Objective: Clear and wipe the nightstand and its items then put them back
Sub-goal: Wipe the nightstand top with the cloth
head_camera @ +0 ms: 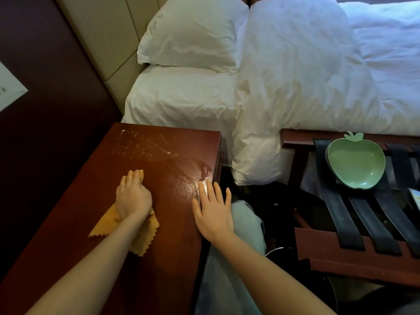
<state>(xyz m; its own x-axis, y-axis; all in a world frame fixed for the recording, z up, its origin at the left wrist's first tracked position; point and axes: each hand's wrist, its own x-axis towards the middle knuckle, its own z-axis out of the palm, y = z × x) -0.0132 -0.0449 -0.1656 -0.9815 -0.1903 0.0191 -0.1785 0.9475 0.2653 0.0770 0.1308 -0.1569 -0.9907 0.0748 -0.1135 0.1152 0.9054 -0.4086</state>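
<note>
The dark red wooden nightstand (pixel 141 142) fills the lower left, its top bare of items and scratched near the back. My left hand (pixel 133 196) presses flat on an orange cloth (pixel 145 237) in the middle of the top. My right hand (pixel 212 210) rests open, fingers straight, on the nightstand's right edge, where the surface shines wet. A green apple-shaped dish (pixel 355 165) sits on the luggage rack (pixel 336 258) to the right.
A bed with white duvet (pixel 306 76) and pillows (pixel 193 35) stands behind the nightstand. My leg in light jeans (pixel 236 258) is in the gap between nightstand and rack. A dark wall panel (pixel 45 98) runs along the left.
</note>
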